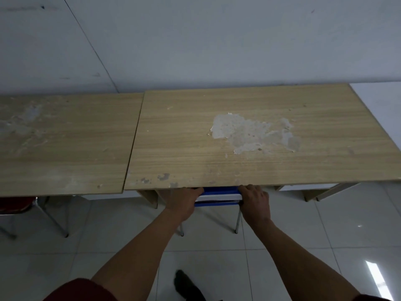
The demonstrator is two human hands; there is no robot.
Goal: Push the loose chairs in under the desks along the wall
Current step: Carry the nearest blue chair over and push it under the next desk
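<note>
Blue chair (219, 190) gripped by our left hand (184, 202) and right hand (255, 202); knuckles (so close!) could bump the counter (238, 135) edge.

Dim, bluish light; a ceiling lamp glares off the glossy floor (375, 279) lower right; edges bow and soften slightly.

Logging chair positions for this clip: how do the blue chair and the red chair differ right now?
The blue chair sits under the right desk, gripped by the left hand and right hand; the red chair sits under the left desk, untouched. Both have metal legs and are largely tucked in.
</note>
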